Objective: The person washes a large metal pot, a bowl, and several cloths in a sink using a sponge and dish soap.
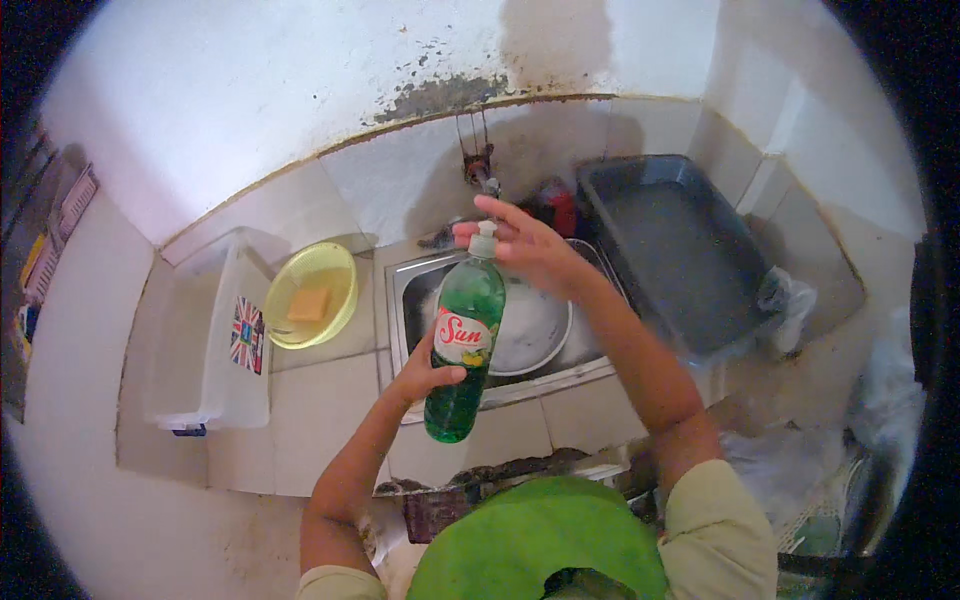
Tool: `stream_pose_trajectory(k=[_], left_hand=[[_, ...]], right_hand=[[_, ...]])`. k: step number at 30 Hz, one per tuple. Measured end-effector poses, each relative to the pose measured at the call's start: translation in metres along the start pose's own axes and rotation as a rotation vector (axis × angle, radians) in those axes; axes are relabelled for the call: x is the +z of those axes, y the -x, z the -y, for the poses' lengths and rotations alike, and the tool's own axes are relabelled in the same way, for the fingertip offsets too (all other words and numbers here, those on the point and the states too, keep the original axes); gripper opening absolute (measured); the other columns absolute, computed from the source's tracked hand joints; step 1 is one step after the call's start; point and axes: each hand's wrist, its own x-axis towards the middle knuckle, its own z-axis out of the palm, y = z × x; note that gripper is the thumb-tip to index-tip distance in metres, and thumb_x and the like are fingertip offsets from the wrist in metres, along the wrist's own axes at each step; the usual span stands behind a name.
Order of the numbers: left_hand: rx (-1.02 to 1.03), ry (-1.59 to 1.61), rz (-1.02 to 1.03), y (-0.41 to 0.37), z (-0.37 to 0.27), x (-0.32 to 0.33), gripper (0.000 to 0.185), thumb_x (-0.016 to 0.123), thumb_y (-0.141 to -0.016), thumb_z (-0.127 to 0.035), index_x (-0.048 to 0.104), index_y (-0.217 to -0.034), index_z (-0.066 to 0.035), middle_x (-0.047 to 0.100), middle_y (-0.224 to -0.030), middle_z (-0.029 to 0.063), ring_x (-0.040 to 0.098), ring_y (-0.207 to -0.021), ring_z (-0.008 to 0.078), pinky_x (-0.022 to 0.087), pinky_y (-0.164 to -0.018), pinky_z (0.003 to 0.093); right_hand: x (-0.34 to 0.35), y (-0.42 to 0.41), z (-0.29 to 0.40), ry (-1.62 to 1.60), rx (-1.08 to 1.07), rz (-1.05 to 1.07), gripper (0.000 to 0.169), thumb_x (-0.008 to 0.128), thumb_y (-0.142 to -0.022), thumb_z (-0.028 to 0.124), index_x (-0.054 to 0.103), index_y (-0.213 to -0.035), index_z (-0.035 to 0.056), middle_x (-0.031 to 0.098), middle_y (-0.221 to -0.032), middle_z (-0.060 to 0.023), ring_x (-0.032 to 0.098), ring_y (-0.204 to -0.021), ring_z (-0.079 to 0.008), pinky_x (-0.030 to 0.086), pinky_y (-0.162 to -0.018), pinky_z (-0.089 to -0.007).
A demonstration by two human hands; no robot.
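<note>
My left hand (pixel 427 375) is closed around the lower part of a green plastic bottle of Sun dish soap (pixel 469 300), which is tilted over the sink's front edge. Beside the bottle's white cap (pixel 485 238) is my right hand (pixel 532 247), fingers spread; whether it touches the cap is unclear. Behind the bottle, a round metal basin (pixel 532 330) with whitish contents sits in the stainless steel sink (pixel 401 300). A tap (pixel 491 186) on the wall is partly hidden by my right hand.
Left of the sink, a yellow plastic basket (pixel 347 300) holds an orange block, next to a clear plastic bin (pixel 247 397). A large dark grey tub (pixel 675 255) stands at right, with a clear plastic bag (pixel 795 307) by its corner. A red object (pixel 561 210) lies behind the sink.
</note>
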Motion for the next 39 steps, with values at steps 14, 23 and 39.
stream_pose_trajectory(k=[14, 23, 39], left_hand=[[-0.183, 0.256, 0.326, -0.044, 0.027, 0.037, 0.097, 0.079, -0.046, -0.030, 0.026, -0.124, -0.003, 0.046, -0.111, 0.0106, 0.047, -0.101, 0.0215, 0.038, -0.086, 0.0332], [0.559, -0.709, -0.407, -0.135, -0.004, 0.160, 0.100, 0.075, -0.054, -0.023, 0.014, -0.131, -0.007, 0.043, -0.117, 0.0174, 0.048, -0.100, 0.0300, 0.040, -0.083, 0.0340], [0.196, -0.726, -0.545, -0.092, -0.016, 0.076, 0.073, 0.065, -0.068, -0.016, 0.024, -0.128, -0.010, 0.029, -0.129, 0.0103, 0.043, -0.106, 0.0251, 0.038, -0.083, 0.0386]], right_hand=[[-0.014, 0.013, 0.023, -0.102, 0.024, 0.137, 0.069, 0.058, -0.073, 0.024, 0.022, -0.128, 0.0046, 0.058, -0.093, -0.0142, 0.055, -0.089, -0.0260, 0.042, -0.077, -0.0348], [-0.095, -0.004, 0.062, 1.108, -0.027, -0.979, 0.073, 0.057, -0.070, 0.024, 0.018, -0.122, -0.0082, 0.059, -0.061, -0.0083, 0.060, -0.063, -0.0181, 0.046, -0.062, -0.0305], [-0.237, 0.120, 0.330, 1.375, -0.374, -1.140, 0.070, 0.057, -0.076, 0.020, 0.014, -0.131, 0.0128, 0.053, -0.098, -0.0235, 0.058, -0.070, -0.0238, 0.045, -0.072, -0.0371]])
